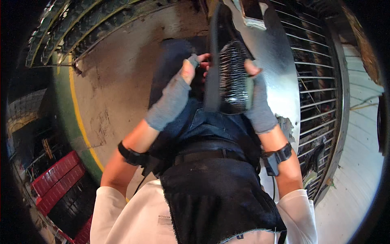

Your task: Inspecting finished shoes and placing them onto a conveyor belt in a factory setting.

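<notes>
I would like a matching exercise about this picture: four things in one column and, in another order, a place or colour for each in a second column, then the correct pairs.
Things:
1. ribbed metal part
2. left hand
3. red crates
4. yellow floor line

Places or colours:
A. stacked at the lower left
B. in a grey fingerless glove, at the part's left side
C. held upright between both hands
D. curves beside a green strip on the floor

Pairs: 1-C, 2-B, 3-A, 4-D

The right hand, gloved too, grips the part's right edge.
</notes>
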`<state>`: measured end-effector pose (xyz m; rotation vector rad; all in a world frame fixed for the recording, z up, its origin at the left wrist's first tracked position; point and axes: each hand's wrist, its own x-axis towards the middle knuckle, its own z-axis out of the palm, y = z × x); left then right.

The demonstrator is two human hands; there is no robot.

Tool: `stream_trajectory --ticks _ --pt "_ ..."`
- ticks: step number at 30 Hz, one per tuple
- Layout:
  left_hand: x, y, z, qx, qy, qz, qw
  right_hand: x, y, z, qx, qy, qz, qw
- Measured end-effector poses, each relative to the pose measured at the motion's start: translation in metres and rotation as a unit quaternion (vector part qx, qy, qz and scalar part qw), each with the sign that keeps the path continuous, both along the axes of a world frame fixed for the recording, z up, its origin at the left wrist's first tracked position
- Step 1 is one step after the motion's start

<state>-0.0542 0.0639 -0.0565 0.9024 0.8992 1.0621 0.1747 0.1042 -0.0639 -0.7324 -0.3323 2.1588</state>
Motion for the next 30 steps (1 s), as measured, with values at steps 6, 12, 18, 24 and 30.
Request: stream_trajectory --ticks 6,12,18,24,30 --pt "-0.032 0.011 -0.019 -0.035 0.028 -0.04 0.998 0.193 -0.009 0.05 0.078 -0.238 -0.075 0.965" --pt "-0.022 0.01 -0.016 -0.025 0.016 0.0 1.0 0.41 -0.105 0.065 0.06 -0.77 0.036 0.634" --pt "-0.011 0.011 -0.011 -0.014 0.064 -0.028 0.997 0.365 -0.118 0.058 0.196 -0.938 0.123 0.256" --pt "-0.01 0.0 -0.012 -0.064 0.107 -0.02 0.992 0.16 0.032 -0.005 0.506 -0.782 0.013 0.365" --pt "-0.024 -0.005 -0.032 0.044 0.123 -0.106 0.986 0.097 0.133 -0.015 0.556 -0.743 -0.034 0.371"
